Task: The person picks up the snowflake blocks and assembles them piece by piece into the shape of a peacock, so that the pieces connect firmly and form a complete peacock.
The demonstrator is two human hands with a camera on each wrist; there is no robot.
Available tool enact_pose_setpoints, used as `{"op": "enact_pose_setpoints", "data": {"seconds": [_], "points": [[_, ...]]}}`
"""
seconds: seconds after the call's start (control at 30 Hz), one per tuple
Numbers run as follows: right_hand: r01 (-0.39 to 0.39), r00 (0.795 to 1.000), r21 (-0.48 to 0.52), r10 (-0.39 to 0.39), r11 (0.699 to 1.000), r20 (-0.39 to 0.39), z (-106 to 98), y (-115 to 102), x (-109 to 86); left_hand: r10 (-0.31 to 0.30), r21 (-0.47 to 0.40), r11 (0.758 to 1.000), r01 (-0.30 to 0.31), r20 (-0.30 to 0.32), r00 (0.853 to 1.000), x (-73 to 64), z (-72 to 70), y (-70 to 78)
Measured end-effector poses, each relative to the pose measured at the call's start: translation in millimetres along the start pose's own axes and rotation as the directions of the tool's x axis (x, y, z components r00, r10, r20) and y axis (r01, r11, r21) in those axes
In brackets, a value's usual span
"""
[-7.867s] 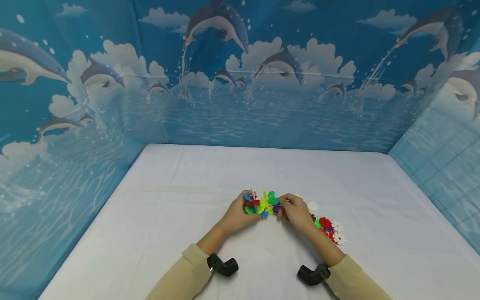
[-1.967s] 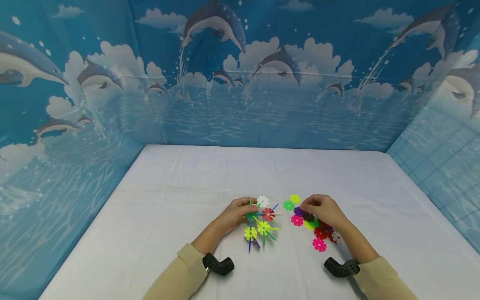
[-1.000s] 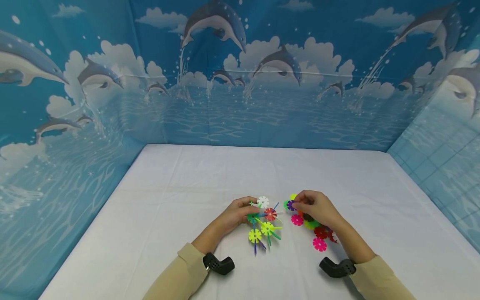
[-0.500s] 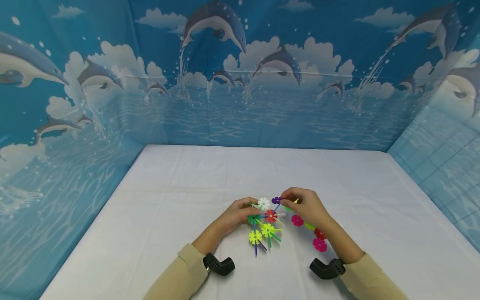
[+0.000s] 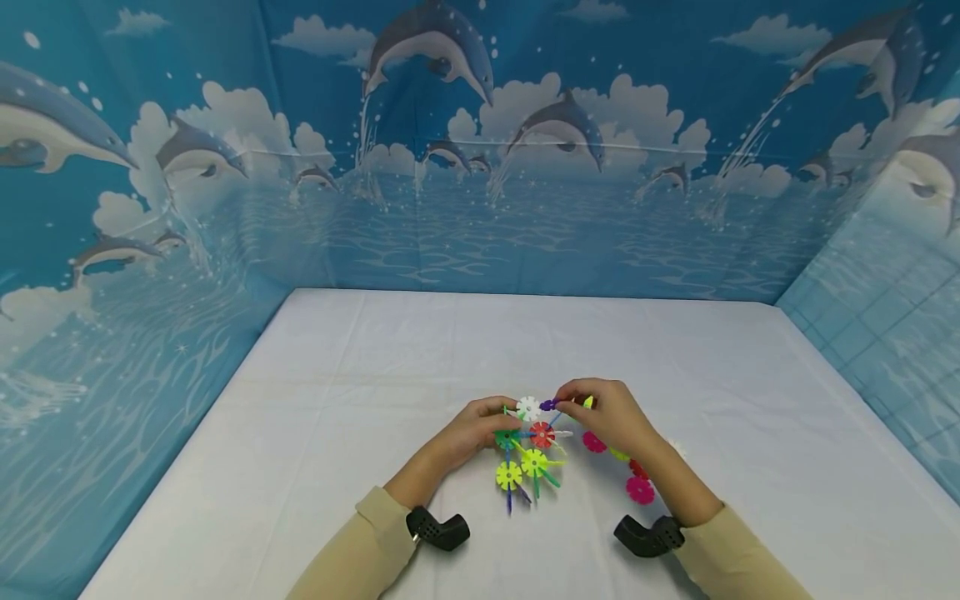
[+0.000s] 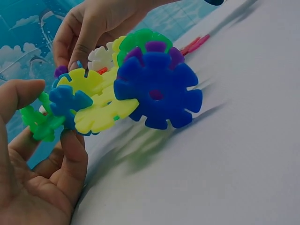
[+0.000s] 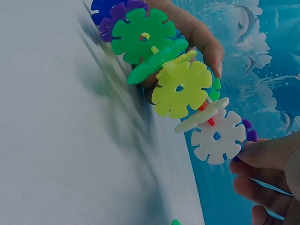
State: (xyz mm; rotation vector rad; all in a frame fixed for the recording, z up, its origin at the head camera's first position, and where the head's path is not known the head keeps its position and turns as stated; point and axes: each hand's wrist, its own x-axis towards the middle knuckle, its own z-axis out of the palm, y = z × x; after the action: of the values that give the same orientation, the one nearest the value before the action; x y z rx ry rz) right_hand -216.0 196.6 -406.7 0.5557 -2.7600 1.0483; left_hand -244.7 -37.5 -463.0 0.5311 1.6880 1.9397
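In the head view my left hand [image 5: 474,429] holds a cluster of joined plastic snowflake discs [image 5: 534,462], coloured yellow, green, blue, red, white and purple. The left wrist view shows its thumb and fingers around the green and blue end, with a big blue disc [image 6: 157,91] at the near side. My right hand [image 5: 611,414] pinches a purple snowflake disc [image 5: 548,405] against the cluster's upper right, beside a blue disc seen edge-on. From the right wrist, that purple disc [image 7: 250,130] sits partly behind a white disc [image 7: 218,137]; whether it is slotted in, I cannot tell.
Loose snowflake discs lie on the white-covered table [image 5: 375,350] under and beside my right forearm, among them a pink disc [image 5: 641,490] and another pink disc [image 5: 594,442]. The forearm hides part of the pile. A dolphin-print curtain [image 5: 480,225] hangs behind the table.
My right hand left the cluster, went to the pile, picked up the purple disc and brought it left to the cluster. My left hand has kept its hold; the cluster is turned differently.
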Motion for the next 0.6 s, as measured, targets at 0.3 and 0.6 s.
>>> {"op": "enact_pose_setpoints", "data": {"seconds": [0.3,0.6], "points": [[0.188,0.981,-0.077,-0.190,0.979,-0.023,8.7,1.3,-1.3,0.044,0.138,0.990,-0.033,-0.078,0.996,2.8,3.1,-1.5],[0.415,0.899,-0.139,-0.429,0.899,-0.086,20.3,3.4,-4.2,0.104,0.256,0.964,-0.074,-0.108,0.989,3.8,8.6,-1.2]]}}
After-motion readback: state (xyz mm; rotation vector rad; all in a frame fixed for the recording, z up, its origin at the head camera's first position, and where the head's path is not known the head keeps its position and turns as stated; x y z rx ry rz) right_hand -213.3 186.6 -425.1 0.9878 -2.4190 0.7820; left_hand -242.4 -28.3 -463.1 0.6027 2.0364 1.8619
